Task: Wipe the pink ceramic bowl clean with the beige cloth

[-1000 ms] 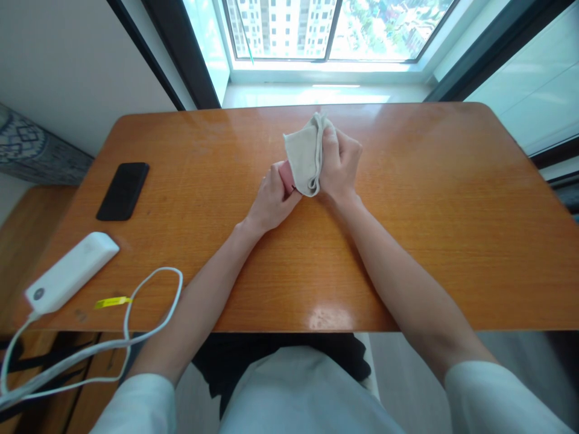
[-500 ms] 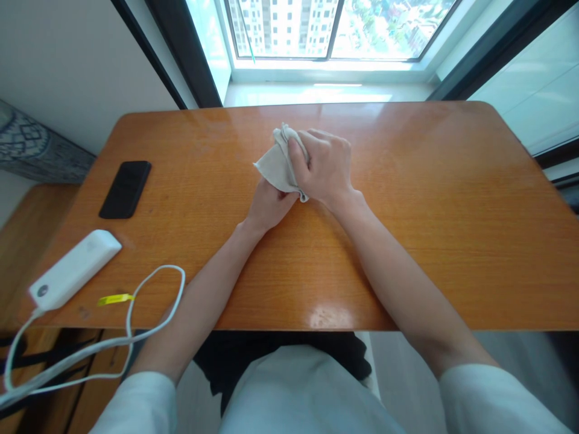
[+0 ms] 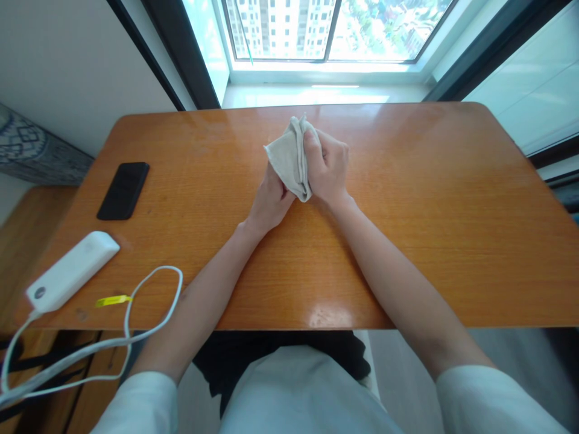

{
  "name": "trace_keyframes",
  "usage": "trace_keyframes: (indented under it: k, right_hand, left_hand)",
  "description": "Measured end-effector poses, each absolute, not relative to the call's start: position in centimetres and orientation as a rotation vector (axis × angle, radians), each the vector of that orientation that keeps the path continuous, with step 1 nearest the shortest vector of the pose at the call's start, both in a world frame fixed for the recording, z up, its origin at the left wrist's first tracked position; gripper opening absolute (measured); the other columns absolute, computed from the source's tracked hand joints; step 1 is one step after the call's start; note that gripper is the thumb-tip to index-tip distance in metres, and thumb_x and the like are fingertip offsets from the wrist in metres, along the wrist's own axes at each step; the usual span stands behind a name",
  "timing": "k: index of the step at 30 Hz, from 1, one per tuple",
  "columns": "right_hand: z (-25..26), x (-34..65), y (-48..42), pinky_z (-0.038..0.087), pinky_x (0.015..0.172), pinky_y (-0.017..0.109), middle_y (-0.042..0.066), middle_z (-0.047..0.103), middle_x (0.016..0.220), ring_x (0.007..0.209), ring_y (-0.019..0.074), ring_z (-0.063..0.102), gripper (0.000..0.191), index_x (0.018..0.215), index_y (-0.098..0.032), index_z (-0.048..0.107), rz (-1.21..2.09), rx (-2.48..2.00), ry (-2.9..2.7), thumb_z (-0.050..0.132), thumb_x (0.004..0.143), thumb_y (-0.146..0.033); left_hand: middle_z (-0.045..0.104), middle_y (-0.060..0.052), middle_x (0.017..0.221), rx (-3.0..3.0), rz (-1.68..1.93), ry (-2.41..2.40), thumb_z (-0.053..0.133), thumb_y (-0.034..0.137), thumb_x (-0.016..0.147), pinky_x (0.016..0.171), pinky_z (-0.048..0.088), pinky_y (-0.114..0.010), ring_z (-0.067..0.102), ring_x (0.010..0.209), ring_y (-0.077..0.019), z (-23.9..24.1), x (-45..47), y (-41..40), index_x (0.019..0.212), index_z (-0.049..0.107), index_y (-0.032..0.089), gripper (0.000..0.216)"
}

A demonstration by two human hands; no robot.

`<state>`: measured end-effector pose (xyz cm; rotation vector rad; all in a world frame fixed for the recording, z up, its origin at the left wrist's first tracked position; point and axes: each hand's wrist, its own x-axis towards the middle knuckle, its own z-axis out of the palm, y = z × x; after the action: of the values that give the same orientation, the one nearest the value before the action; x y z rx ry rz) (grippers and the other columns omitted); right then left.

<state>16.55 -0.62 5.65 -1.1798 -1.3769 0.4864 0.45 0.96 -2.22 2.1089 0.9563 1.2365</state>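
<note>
A light beige cloth [image 3: 292, 158], folded and bunched, is held between my two hands above the middle of the wooden table [image 3: 429, 211]. My right hand [image 3: 329, 164] grips its right side, the thumb lying along the cloth and the other fingers curled behind. From the lower left, my left hand [image 3: 271, 199] holds the cloth; most of its fingers are hidden under the fabric. One pointed corner of the cloth sticks out to the left.
To the left lies a black phone [image 3: 123, 190]. Nearer to me is a white power strip [image 3: 73, 271], its white cable [image 3: 178, 289] looping by my left forearm with a yellow tag [image 3: 113, 301]. A window [image 3: 335, 36] is beyond the far table edge.
The cloth has turned more upright, showing more of its folded face. My right hand has rotated, its thumb now pointing up along the cloth. My left hand has shifted only slightly.
</note>
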Motion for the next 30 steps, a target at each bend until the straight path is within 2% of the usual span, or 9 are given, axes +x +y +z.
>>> trace_keyframes:
  k: [4,7,11,19,25,30]
  right_hand:
    - [5.1,16.9,-0.1,0.057,0.085,0.035,0.001,0.057,0.077,0.095,0.0229,0.068,0.057,0.070,-0.028,0.050,0.560,-1.141,-1.277,0.061,0.115,-0.062]
    - [4.6,17.1,0.3,0.057,0.083,0.034,0.000,0.056,0.077,0.096,0.0228,0.068,0.059,0.070,-0.028,0.050,0.618,-1.097,-1.219,0.063,0.114,-0.066]
    - [3.9,17.3,0.9,0.059,0.081,0.033,-0.001,0.055,0.077,0.093,0.0214,0.067,0.061,0.071,-0.028,0.050,0.644,-1.058,-1.159,0.063,0.112,-0.070]
    - [1.7,17.7,2.5,0.059,0.076,0.033,-0.003,0.054,0.074,0.086,0.0192,0.067,0.061,0.073,-0.028,0.050,0.732,-0.995,-0.965,0.063,0.109,-0.076]
    - [0.1,18.3,3.2,0.054,0.075,0.033,-0.004,0.057,0.075,0.084,0.0185,0.063,0.052,0.079,-0.028,0.058,0.728,-1.005,-0.928,0.069,0.106,-0.071]
    - [0.2,18.0,3.3,0.052,0.069,0.031,-0.005,0.050,0.072,0.076,0.0170,0.057,0.060,0.078,-0.029,0.053,0.713,-1.013,-0.904,0.061,0.107,-0.081]
  left_hand:
    - [0.070,-0.014,0.136,2.119,1.257,0.971,0.072,0.052,0.110,0.135,0.049,-0.057,0.068,0.142,-0.0339,-2.2,0.5,1.0,0.137,0.056,0.026,0.041]
    - [0.068,-0.011,0.134,2.099,1.262,0.975,0.076,0.055,0.110,0.128,0.053,-0.053,0.069,0.139,-0.0326,-2.1,0.7,0.9,0.141,0.050,0.028,0.048]
    - [0.067,-0.012,0.145,2.076,1.234,0.960,0.076,0.047,0.111,0.116,0.059,-0.047,0.072,0.134,-0.0302,-1.7,0.7,0.5,0.149,0.042,0.030,0.053]
    - [0.065,-0.012,0.148,2.100,1.232,0.993,0.070,0.027,0.108,0.116,0.058,-0.045,0.072,0.128,-0.0282,-1.8,0.4,0.5,0.150,0.039,0.031,0.052]
    - [0.065,-0.012,0.149,2.085,1.245,1.003,0.067,0.025,0.108,0.120,0.057,-0.047,0.072,0.128,-0.0279,-1.9,0.4,0.6,0.152,0.039,0.030,0.053]
    - [0.065,-0.012,0.146,2.098,1.254,0.982,0.066,0.022,0.106,0.114,0.058,-0.044,0.072,0.125,-0.0266,-2.0,0.3,0.6,0.151,0.038,0.029,0.053]
